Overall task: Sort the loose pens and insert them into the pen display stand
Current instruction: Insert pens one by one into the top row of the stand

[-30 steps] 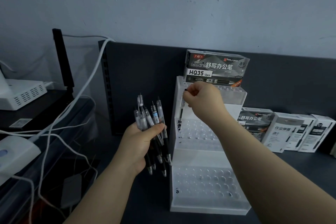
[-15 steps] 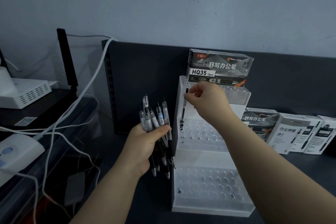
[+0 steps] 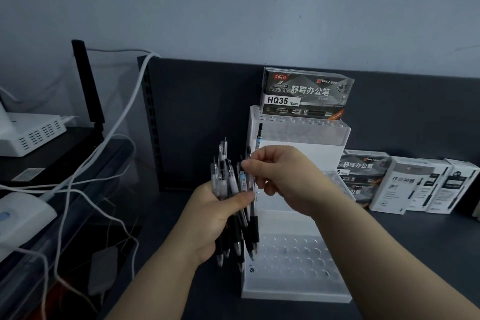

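A white tiered pen display stand (image 3: 293, 291) with rows of holes sits on the dark desk in front of me. One black pen (image 3: 260, 138) stands upright in a hole at the stand's left side, its lower part hidden behind my right hand. My left hand (image 3: 207, 218) grips a bundle of loose pens (image 3: 235, 189), several clear-bodied ones with black grips, tips down, just left of the stand. My right hand (image 3: 283, 179) is in front of the stand's middle tier, and its thumb and forefinger pinch the top of one pen in the bundle.
A pen box marked HQ35 (image 3: 307, 95) stands on top of the stand. More pen boxes (image 3: 415, 184) line the dark back panel to the right. On the left are a white router (image 3: 31, 132), a black antenna (image 3: 87, 80) and white cables (image 3: 78, 176).
My right hand let go of the pen it held at the stand's left side, leaving it standing there. It then moved down and left to the bundle in my left hand.
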